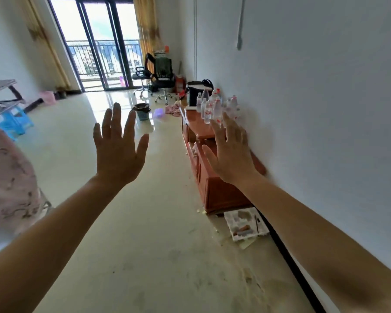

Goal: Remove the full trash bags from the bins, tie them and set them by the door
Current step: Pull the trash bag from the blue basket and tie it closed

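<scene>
A small blue-grey bin [142, 112] with a dark bag lining its rim stands on the floor far ahead, in the middle of the room. A pink bin [48, 97] sits by the left wall near the glass balcony door [95, 46]. My left hand [116, 150] is raised in front of me, fingers straight and spread, holding nothing. My right hand [229, 152] is raised the same way, in front of the low wooden cabinet. Both hands are well short of the bins.
A low reddish wooden cabinet [212, 190] runs along the right wall, with several water bottles [210, 107] on it. A white foam tray [246, 224] lies on the floor beside it. Two office chairs [160, 80] stand near the door. A blue stool [13, 123] stands at left.
</scene>
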